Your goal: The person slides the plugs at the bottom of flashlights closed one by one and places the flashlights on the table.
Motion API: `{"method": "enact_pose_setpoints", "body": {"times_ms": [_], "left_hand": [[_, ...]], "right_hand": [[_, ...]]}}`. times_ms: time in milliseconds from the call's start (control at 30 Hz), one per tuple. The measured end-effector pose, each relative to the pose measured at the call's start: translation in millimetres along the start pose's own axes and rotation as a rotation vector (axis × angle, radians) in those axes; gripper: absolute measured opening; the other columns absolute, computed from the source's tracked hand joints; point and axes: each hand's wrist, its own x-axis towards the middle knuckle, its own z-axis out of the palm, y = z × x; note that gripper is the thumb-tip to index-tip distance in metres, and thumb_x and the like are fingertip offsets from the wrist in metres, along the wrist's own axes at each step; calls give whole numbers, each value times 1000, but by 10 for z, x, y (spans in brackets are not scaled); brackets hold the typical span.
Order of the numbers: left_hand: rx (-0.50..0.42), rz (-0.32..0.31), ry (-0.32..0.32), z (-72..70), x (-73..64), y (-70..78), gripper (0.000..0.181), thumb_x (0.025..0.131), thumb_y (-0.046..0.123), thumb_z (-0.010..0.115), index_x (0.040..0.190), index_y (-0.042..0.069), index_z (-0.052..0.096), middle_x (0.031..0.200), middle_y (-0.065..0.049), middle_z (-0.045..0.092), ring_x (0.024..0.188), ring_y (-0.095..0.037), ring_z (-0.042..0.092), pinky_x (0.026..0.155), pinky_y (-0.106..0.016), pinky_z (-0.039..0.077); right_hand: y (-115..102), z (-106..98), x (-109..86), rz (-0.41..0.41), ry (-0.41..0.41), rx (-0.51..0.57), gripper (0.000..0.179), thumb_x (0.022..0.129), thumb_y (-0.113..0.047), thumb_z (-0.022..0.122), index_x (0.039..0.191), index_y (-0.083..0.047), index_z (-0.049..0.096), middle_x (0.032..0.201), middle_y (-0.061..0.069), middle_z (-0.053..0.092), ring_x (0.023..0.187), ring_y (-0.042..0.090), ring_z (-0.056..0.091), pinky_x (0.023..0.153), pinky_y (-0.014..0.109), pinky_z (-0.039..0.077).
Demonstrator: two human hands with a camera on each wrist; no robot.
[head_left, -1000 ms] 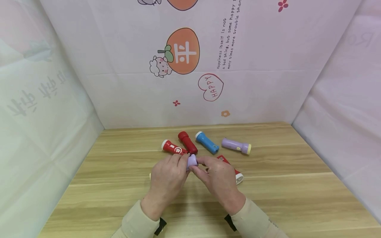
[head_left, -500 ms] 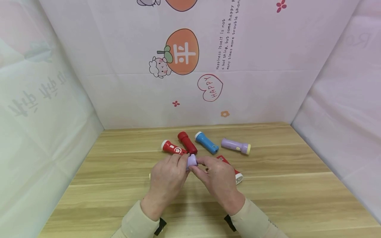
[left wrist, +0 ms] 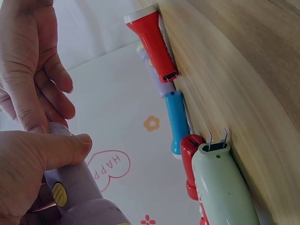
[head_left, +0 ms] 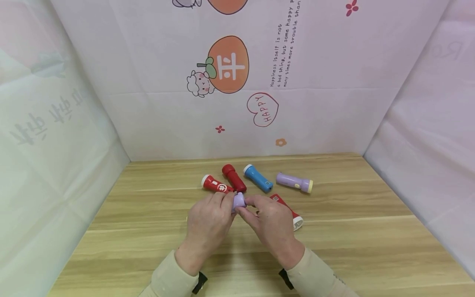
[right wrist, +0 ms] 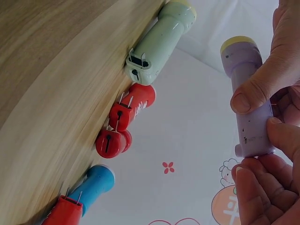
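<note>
A purple flashlight [head_left: 239, 201] with a yellow rim is held above the table between both hands. My left hand [head_left: 209, 216] grips its body, with the thumb lying along the barrel near the yellow switch [left wrist: 60, 194] in the left wrist view. At the tail end, my right hand [head_left: 272, 218] pinches the flashlight between thumb and fingers. In the right wrist view the purple barrel [right wrist: 253, 126] shows a small knob at its tail. The head view hides most of the flashlight behind the left hand.
Behind the hands lie a red-and-white flashlight [head_left: 215, 184], a dark red one [head_left: 234, 178], a blue one [head_left: 258, 178] and another purple one [head_left: 293, 182]. A red flashlight [head_left: 287, 210] lies beside the right hand. A pale green one [right wrist: 161, 44] shows metal prongs.
</note>
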Motion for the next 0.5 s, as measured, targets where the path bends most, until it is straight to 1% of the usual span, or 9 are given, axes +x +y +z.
{"method": "enact_pose_setpoints", "body": {"times_ms": [267,500], "left_hand": [[3,1,-7,-8,7,-2,39,80,28,93,105,5,74,86,-8,73,61,-19,62,48,-28,48],[3,-3,-18,-1,4,-10,40,80,29,93,106,5,74,87,-8,73,61,-19,61,47,-28,47]], "right_hand": [[-4,4,0,0,-15,-12,36,74,-33,96,99,-13,80,83,-5,79,54,2,56,49,12,42],[4,20,-2,-8,-13,-19,36,75,-34,95,99,-12,79,83,-4,79,54,3,58,49,12,42]]}}
